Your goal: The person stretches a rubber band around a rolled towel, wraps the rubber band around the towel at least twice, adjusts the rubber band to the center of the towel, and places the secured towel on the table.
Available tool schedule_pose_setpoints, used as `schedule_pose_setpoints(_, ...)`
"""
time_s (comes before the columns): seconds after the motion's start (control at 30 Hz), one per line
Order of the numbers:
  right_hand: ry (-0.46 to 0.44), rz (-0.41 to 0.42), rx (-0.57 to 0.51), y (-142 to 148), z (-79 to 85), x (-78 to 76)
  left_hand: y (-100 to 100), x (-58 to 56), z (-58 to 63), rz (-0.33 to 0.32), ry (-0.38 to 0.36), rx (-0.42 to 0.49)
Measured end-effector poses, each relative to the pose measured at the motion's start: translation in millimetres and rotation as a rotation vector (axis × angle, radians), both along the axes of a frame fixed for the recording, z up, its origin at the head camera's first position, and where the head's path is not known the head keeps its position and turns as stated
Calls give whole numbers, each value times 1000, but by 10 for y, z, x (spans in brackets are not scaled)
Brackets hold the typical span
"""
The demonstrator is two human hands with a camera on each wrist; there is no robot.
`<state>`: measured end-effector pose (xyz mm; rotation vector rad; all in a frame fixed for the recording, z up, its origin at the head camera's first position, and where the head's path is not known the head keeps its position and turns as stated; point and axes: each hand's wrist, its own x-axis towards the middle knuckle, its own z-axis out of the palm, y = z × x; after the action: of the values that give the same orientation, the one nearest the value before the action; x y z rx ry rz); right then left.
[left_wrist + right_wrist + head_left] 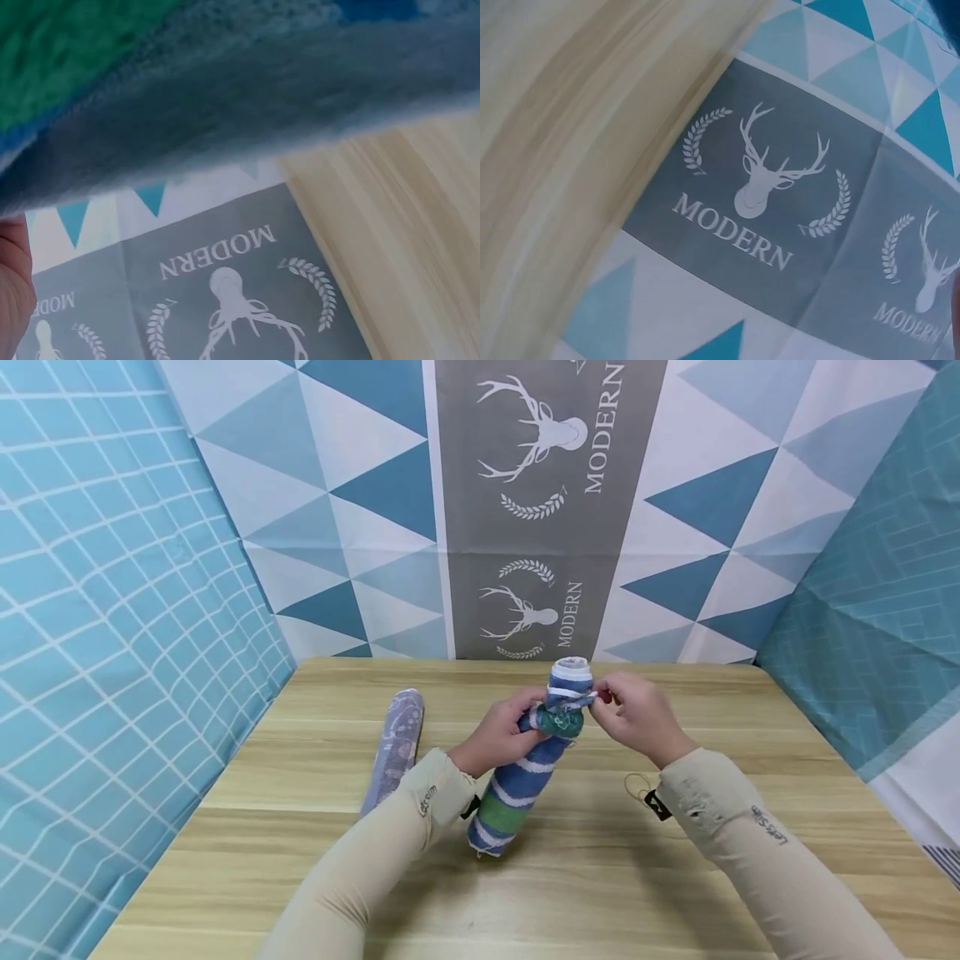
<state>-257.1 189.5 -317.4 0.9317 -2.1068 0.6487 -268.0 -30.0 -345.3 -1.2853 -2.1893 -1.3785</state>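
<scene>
A rolled towel [517, 783] with blue, white and green stripes slants up from the table in the head view, its white-edged end at the top. My left hand [504, 732] grips it around the upper part, beside a bunched green fold. At the top end, my right hand [633, 714] pinches a thin pale strip at the side of the roll. Up close, the towel [247, 105] fills the upper left wrist view, with part of the left hand [13, 289] at the left edge. The right wrist view shows almost none of the towel.
A second rolled towel [396, 743], greyish purple with a pale pattern, lies at the left, partly behind my left sleeve. A thin yellowish loop [637, 787] lies on the wooden table [570, 893] near my right cuff. Patterned cloth walls [390, 527] stand behind and at both sides.
</scene>
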Motion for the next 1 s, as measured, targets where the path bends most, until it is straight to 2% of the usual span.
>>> schedule_pose_setpoints(0.13,194,-169,32,-55,7,5,49,10,32,18,-8,-19)
schedule_pose_setpoints(0.2,253,-208,8,-81,4,18,61,15,66,5,-15,-25)
schedule_pose_setpoints(0.33,348,-217,-95,-126,7,41,81,37,160,-18,-35,-20)
schedule_pose_setpoints(0.43,362,-168,-209,-166,20,56,108,44,191,-6,-23,-2)
schedule_pose_setpoints(0.53,316,-59,-320,-196,21,63,132,47,186,28,-9,24)
schedule_pose_setpoints(0.63,250,34,-386,-204,3,68,148,55,184,68,-19,63)
schedule_pose_setpoints(0.77,151,44,-369,-190,-18,77,160,45,170,99,-53,110)
schedule_pose_setpoints(0.87,15,54,-373,-188,-26,83,156,37,148,82,-58,133)
schedule_pose_setpoints(1.0,-229,74,-452,-176,-30,104,145,46,123,0,-20,159)
